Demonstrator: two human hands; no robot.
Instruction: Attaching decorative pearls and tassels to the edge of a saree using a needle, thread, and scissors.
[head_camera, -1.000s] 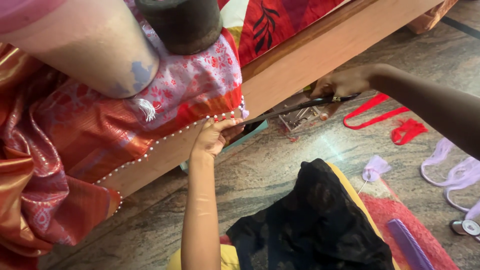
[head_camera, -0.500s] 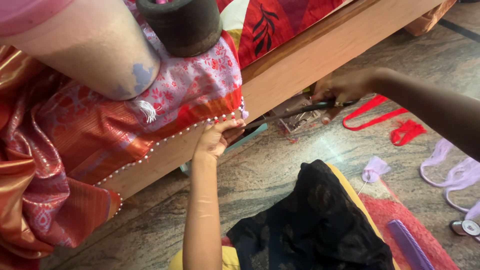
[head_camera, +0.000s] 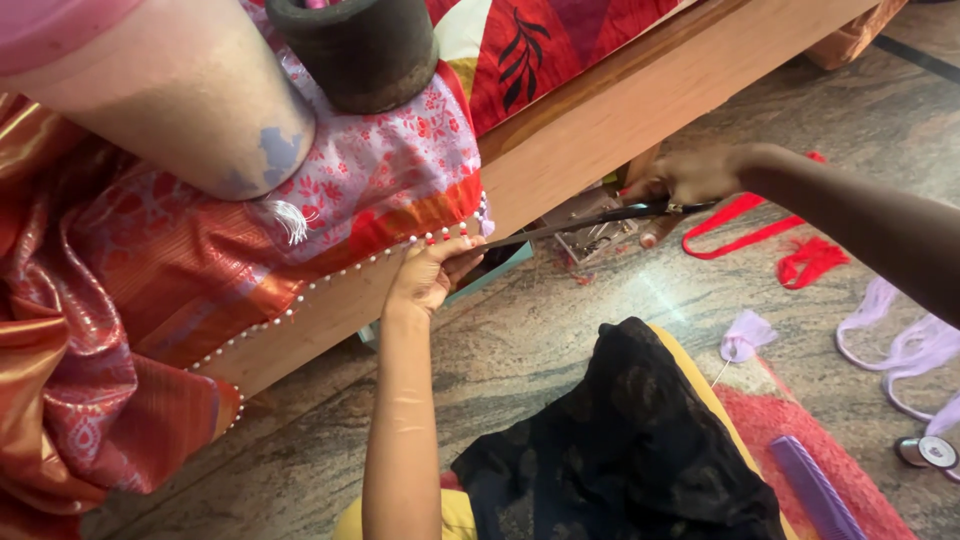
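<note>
a: what's underfoot here?

b: a polished stone floor (head_camera: 560, 340), mottled grey-brown. a wooden bed frame (head_camera: 640, 110) runs diagonally across the top, with a red patterned sheet (head_camera: 540, 50) on it.

a: and the hands?

b: the left hand (head_camera: 430, 275) is pinched shut on the hem of an orange and pink cloth (head_camera: 250, 260), right where its bead trim (head_camera: 330, 285) ends at the frame's edge. the right hand (head_camera: 690, 175) is closed around the handles of long dark scissors (head_camera: 590, 218); the blades run from it toward the left hand, tip just beside the fingers. whether the blades are apart or together, i cannot tell.

a: where does the cloth lie?

b: draped over the frame's side rail, bunched at the left down to the floor, pinned on top by a pale cylinder (head_camera: 170, 90) and a dark round weight (head_camera: 355, 50).

a: room to move?

b: bare floor between the arms. to the right lie red ribbon (head_camera: 790, 250) and lilac strips (head_camera: 900, 340); a purple comb (head_camera: 815, 495) sits on a red mat (head_camera: 790, 420) beside black fabric (head_camera: 620, 440) in the lap. a teal-edged box (head_camera: 495, 270) and a shiny packet (head_camera: 590, 240) sit under the frame.
</note>
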